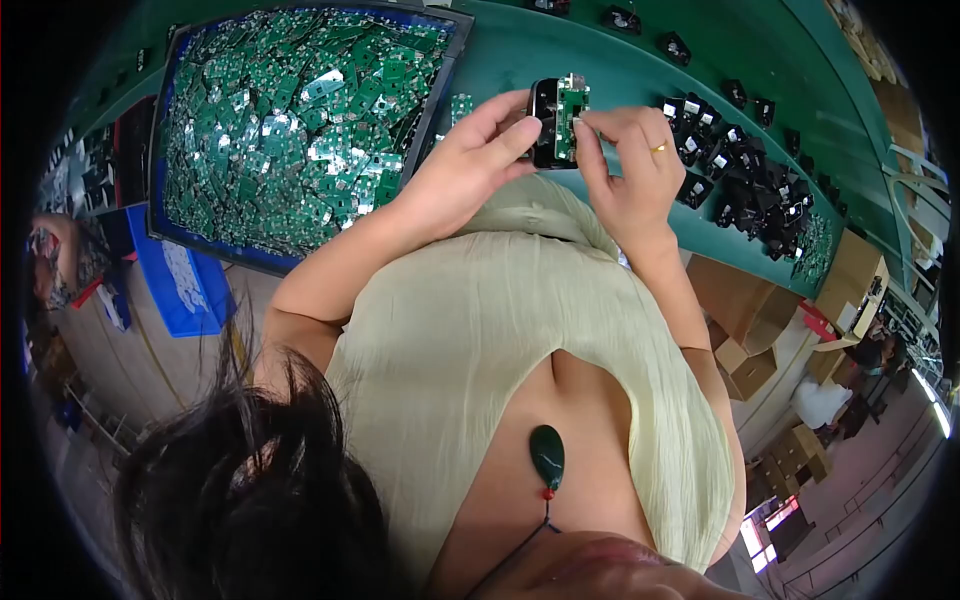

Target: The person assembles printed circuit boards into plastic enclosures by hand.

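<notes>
My left hand point(478, 152) is closed around a glossy black plastic housing point(545, 112), held up over the near edge of the green bench. A narrow green circuit board point(570, 118), with a metal connector at its far end, stands along the housing's right side. Thumb and fingertips of my right hand point(640, 165) pinch the board's right edge. Whether the board is seated in the housing or only held against it, I cannot tell. Left of my hands, a large dark-rimmed tray point(452, 62) is heaped with loose green circuit boards point(300, 120).
A pile of black housings point(745, 180) lies right of my hands on the green bench point(510, 50), with more boards point(815, 245) beyond it. Several housings point(675, 47) are strung along the far side. Below are a blue bin point(190, 300) at left and cardboard boxes point(745, 315) at right.
</notes>
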Tool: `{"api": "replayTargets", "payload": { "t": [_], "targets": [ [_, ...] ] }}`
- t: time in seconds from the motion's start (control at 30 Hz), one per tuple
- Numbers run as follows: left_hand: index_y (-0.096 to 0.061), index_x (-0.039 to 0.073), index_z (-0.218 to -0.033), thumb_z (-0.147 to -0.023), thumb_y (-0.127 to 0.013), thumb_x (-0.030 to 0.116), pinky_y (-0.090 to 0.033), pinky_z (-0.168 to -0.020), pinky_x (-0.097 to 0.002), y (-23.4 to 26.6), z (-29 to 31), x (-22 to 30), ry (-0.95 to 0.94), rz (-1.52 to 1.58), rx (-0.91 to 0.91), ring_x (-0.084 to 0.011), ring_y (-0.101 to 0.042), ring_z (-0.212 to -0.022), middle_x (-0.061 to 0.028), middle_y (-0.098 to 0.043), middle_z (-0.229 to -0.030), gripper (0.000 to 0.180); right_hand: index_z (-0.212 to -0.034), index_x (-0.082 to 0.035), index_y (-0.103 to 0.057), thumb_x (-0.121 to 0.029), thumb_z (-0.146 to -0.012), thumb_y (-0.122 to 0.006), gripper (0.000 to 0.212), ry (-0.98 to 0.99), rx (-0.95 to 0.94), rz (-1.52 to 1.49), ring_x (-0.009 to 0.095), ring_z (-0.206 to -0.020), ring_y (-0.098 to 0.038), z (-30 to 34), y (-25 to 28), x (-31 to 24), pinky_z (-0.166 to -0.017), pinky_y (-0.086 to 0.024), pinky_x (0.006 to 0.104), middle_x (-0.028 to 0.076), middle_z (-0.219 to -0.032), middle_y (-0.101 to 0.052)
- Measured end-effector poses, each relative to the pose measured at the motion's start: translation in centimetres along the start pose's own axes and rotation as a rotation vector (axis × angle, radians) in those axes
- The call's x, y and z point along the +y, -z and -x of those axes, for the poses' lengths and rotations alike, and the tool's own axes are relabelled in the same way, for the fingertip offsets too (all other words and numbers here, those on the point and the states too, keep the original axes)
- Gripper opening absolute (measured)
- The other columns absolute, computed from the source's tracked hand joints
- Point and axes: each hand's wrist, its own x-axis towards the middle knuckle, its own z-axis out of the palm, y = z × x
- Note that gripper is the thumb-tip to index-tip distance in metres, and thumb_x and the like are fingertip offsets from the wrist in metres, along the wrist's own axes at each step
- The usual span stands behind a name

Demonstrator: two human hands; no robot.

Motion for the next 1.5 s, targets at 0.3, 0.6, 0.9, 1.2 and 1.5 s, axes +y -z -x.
{"api": "replayTargets", "payload": {
  "t": [0.3, 0.6, 0.9, 1.2, 1.5],
  "targets": [
    [-0.039, 0.005, -0.125, -0.089, -0.049, 0.027, -0.043, -0.084, -0.0296, -1.0, 0.6, 0.3, -0.063, -0.17, 0.107, -0.0112, -0.049, -0.099, -0.0044, -0.051, -0.11, 0.043, -0.08, -0.005, -0.054, -0.002, -0.063, -0.064, 0.02, 0.102, -0.119, 0.023, 0.02, -0.063, -0.049, -0.4, 0.1, -0.3, -0.05, -0.042, 0.0297, 0.004, -0.075, -0.051],
    [-0.042, 0.001, -0.115, -0.088, -0.052, 0.019, -0.043, -0.078, -0.0243, -1.4, 0.3, 0.3, -0.279, -0.324, 0.146, -0.008, -0.051, -0.087, -0.0052, -0.055, -0.102, 0.034, -0.081, -0.005, -0.054, 0.0, -0.063, -0.063, 0.02, 0.108, -0.165, 0.045, 0.023, -0.065, -0.049, -0.4, -0.5, -0.2, -0.053, -0.044, 0.0319, 0.005, -0.077, -0.051],
    [-0.043, 0.002, -0.106, -0.086, -0.053, 0.011, -0.04, -0.064, -0.0208, -0.1, -2.3, -0.5, -0.197, -0.207, 0.248, -0.0052, -0.049, -0.077, -0.0041, -0.056, -0.091, 0.024, -0.117, -0.001, -0.044, -0.008, -0.08, -0.06, 0.04, -0.785, -0.267, -0.99, 0.016, -0.095, -0.052, 1.0, -2.4, 0.4, -0.081, -0.044, 0.0289, 0.009, -0.108, -0.052],
    [-0.043, 0.001, -0.116, -0.089, -0.048, 0.014, -0.04, -0.084, -0.026, 2.8, -8.9, -2.0, -0.27, -0.403, 0.215, -0.0131, -0.051, -0.097, -0.0075, -0.053, -0.106, 0.03, -0.119, -0.004, -0.044, -0.004, -0.083, -0.056, 0.039, -0.928, -0.241, -1.063, 0.014, -0.098, -0.051, 0.9, -6.0, 6.0, -0.08, -0.045, 0.0263, 0.007, -0.11, -0.053],
    [-0.051, 0.004, -0.112, -0.082, -0.049, 0.018, -0.039, -0.088, -0.043, 11.6, -23.6, -2.1, -0.648, -1.392, 0.623, -0.0352, -0.046, -0.104, -0.0215, -0.047, -0.113, 0.033, -0.103, -0.017, -0.059, 0.001, -0.072, -0.057, 0.036, -0.476, -0.202, -0.203, 0.026, -0.088, -0.057, -5.5, -12.6, 21.5, -0.073, -0.047, 0.035, 0.009, -0.098, -0.059]
  ]
}}
